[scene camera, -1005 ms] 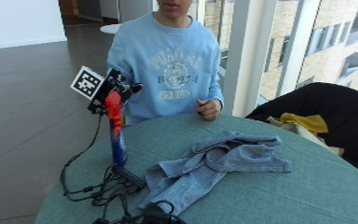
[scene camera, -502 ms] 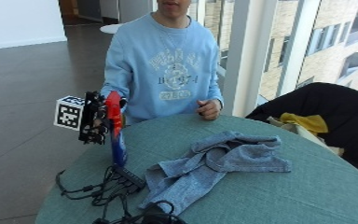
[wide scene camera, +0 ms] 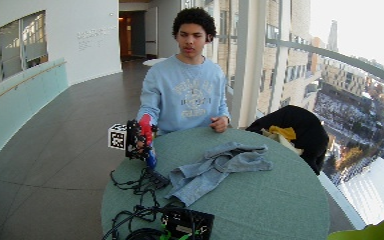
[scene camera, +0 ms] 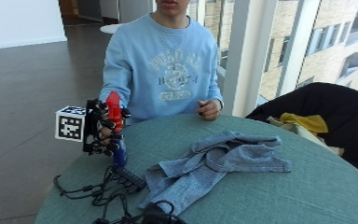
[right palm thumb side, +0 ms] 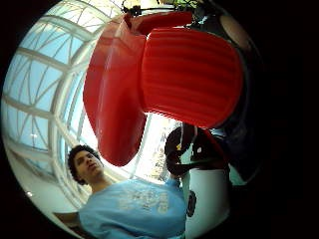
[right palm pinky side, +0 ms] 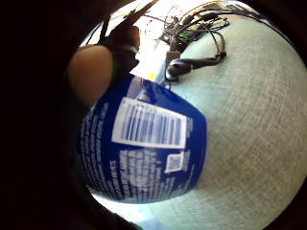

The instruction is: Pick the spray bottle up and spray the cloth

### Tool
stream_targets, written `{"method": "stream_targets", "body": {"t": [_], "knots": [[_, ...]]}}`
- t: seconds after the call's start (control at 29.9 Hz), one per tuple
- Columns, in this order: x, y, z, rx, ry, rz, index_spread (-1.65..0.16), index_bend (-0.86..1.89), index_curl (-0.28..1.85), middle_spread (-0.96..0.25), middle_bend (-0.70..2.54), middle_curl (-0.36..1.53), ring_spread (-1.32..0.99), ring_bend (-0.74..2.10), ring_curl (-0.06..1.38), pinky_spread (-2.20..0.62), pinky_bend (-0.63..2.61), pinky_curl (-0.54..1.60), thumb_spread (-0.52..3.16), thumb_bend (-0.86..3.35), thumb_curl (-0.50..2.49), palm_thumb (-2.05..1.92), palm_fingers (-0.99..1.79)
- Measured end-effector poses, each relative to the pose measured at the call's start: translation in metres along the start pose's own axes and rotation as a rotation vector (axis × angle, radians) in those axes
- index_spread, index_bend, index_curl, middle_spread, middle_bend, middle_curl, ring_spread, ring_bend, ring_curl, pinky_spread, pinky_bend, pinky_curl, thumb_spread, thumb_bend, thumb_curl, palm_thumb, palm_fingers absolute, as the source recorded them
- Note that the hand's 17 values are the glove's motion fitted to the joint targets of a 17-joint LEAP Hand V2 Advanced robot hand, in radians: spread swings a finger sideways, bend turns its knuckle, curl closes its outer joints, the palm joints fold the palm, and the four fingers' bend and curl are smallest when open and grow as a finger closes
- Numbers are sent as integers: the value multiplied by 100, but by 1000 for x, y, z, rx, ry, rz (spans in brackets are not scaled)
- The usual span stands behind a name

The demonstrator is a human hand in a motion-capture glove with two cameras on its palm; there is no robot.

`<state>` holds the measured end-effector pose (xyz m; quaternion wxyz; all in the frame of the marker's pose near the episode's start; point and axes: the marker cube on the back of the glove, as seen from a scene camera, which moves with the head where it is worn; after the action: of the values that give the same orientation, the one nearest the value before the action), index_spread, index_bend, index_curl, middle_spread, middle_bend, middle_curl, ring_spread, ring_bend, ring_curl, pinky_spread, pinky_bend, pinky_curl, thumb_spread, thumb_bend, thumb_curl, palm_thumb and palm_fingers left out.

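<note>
Since half a second ago the gloved right hand (scene camera: 104,133) and the spray bottle (scene camera: 115,128) it carries look to sit a touch lower at the table's near-left edge, though the change is slight. The fingers are curled round the bottle's neck, holding it upright with its base just above the round green table (scene camera: 303,186). There is one bottle: red trigger head on top, dark blue body below. In the thumb-side palm view the red head (right palm thumb side: 164,74) fills most of the picture; in the little-finger-side view the blue body with its white label (right palm pinky side: 148,143) sits close against the palm, with the green tabletop (right palm pinky side: 249,120) beyond.

One cloth (scene camera: 219,163), a crumpled blue-grey piece, lies on the table to the right of the bottle, apart from it. The person's one bare hand (scene camera: 209,108) rests in a loose fist on the far edge of the table.

A tangle of black cables (scene camera: 113,191) lies on the table under and in front of the bottle. One chair beside the table has a black garment (scene camera: 328,107) draped over it, with a yellow item (scene camera: 303,122) on top.
</note>
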<state>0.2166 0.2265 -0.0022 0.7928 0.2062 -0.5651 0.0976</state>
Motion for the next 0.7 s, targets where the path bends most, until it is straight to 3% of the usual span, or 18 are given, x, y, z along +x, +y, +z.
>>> {"method": "stream_targets", "body": {"t": [0.4, 0.7], "knots": [[-3, -4, -3, 134, 85, -41, -30, 20, 30, -9, 39, 42, -4, 47, 34, 26, 14, 28, 86, 5, 49, 96, 104], [-14, -10, -1, 66, 121, -62, -26, 18, 36, -9, 38, 45, -6, 50, 38, 25, 15, 28, 73, -1, 55, 99, 112]]}}
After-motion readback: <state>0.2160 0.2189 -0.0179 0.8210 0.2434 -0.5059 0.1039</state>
